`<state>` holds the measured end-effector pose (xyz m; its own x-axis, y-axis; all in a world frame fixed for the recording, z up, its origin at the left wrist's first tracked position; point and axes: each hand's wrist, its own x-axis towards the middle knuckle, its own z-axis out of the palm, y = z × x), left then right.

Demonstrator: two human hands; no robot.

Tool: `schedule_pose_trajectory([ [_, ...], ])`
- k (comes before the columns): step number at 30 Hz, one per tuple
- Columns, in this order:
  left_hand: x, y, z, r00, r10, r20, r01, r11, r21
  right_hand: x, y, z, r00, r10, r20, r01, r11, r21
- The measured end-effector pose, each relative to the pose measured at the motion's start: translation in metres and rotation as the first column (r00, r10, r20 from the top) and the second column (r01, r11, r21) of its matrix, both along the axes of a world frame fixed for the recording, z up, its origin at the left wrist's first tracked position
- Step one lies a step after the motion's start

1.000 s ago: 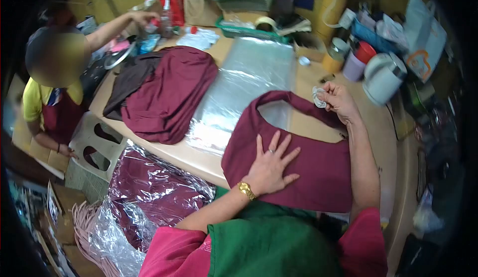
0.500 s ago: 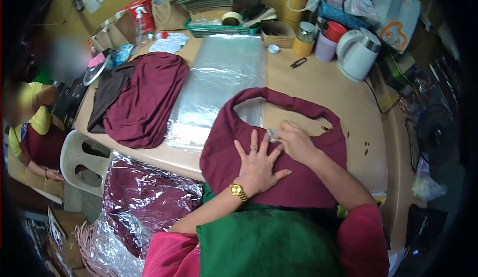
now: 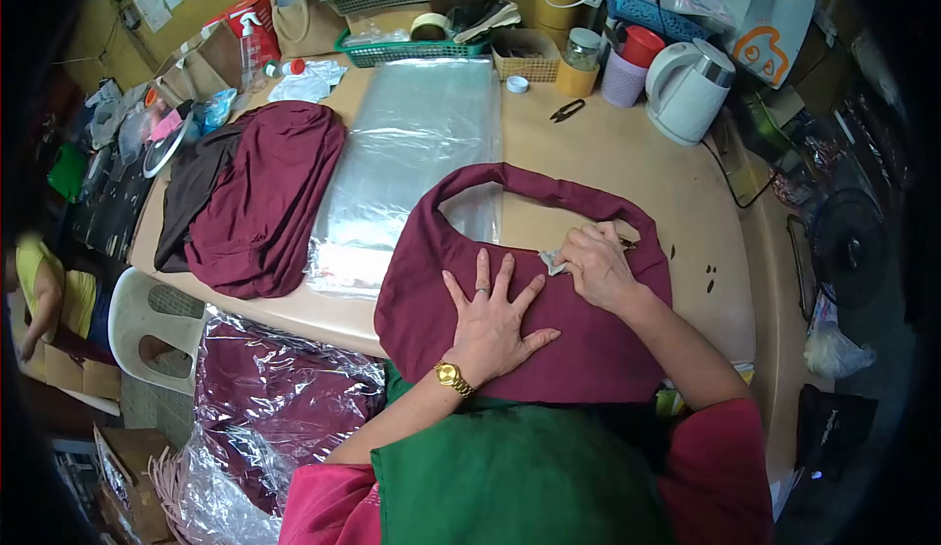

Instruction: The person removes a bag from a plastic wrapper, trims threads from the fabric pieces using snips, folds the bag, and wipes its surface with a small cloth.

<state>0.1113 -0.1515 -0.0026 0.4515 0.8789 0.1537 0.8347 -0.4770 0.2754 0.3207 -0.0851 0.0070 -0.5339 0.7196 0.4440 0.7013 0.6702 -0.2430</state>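
Observation:
A maroon cloth shoulder bag (image 3: pixel 588 349) lies flat on the table before me, its strap looping away from me. My left hand (image 3: pixel 492 327) rests palm down on the bag with the fingers spread. Close to the bag's opening edge, my right hand (image 3: pixel 598 269) is closed around a small pale cloth (image 3: pixel 552 262) and presses it against the fabric. Part of the cloth is hidden under the fingers. Beyond the strap lies a stack of clear plastic bags (image 3: pixel 412 153).
More maroon bags (image 3: pixel 270 192) are piled at left. Thread snips (image 3: pixel 569 110), a white kettle (image 3: pixel 690 94) and a green basket (image 3: pixel 417 52) stand or lie farther back. A plastic-wrapped maroon bundle (image 3: pixel 284 378) and a white chair (image 3: pixel 147 324) are at lower left. Another person (image 3: pixel 49 295) is behind the chair.
My right hand has moved to the right along the bag's opening edge with the cloth. My left hand stays spread on the bag. The view has shifted slightly, and the other person has changed posture.

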Motion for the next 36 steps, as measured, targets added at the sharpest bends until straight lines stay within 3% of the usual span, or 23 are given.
schedule_pose_trajectory([
  [9,0.0,-0.002,0.001,1.0,0.007,-0.02,-0.007,1.0,-0.01,-0.029,0.011,-0.016,0.996,0.037,-0.076,-0.032,0.997,0.071],
  [13,0.001,-0.002,0.003,1.0,0.024,0.011,-0.024,1.0,0.006,0.015,-0.001,0.009,0.998,-0.024,0.064,0.023,0.999,0.023],
  [15,0.002,-0.003,0.001,1.0,0.022,0.005,-0.022,1.0,0.014,0.023,0.0,0.025,0.938,-0.026,0.345,0.041,0.998,-0.036],
  [16,0.002,-0.002,0.0,1.0,0.023,0.009,-0.023,0.999,0.023,0.013,-0.001,0.031,0.972,-0.03,0.235,0.048,0.996,-0.071],
  [17,0.002,-0.002,-0.002,1.0,0.022,0.013,-0.023,0.999,0.031,0.004,0.0,0.018,0.972,-0.035,0.233,0.053,0.996,-0.07],
  [20,0.001,-0.002,0.001,1.0,0.021,0.014,-0.021,1.0,0.022,-0.014,-0.005,-0.015,0.993,0.042,-0.113,-0.049,0.997,-0.064],
  [24,0.002,-0.001,0.001,1.0,0.011,0.014,-0.011,1.0,0.015,0.006,-0.007,0.004,0.998,0.034,0.043,-0.031,0.996,-0.082],
  [26,0.001,-0.001,0.001,1.0,0.005,0.008,-0.005,1.0,0.024,-0.005,0.007,-0.004,0.995,0.051,0.081,-0.051,0.999,-0.003],
  [30,0.0,0.0,0.001,0.999,0.009,-0.045,-0.01,1.0,-0.017,-0.046,0.02,-0.013,0.993,0.103,-0.056,-0.101,0.994,0.038],
  [34,0.001,0.0,0.002,1.0,0.015,0.021,-0.015,1.0,0.008,-0.018,0.009,-0.008,0.992,0.106,-0.072,-0.099,0.991,0.088],
  [36,0.001,0.001,0.001,0.999,0.02,0.033,-0.021,1.0,0.016,-0.002,0.004,-0.001,0.999,0.043,0.018,-0.043,0.999,0.015],
])
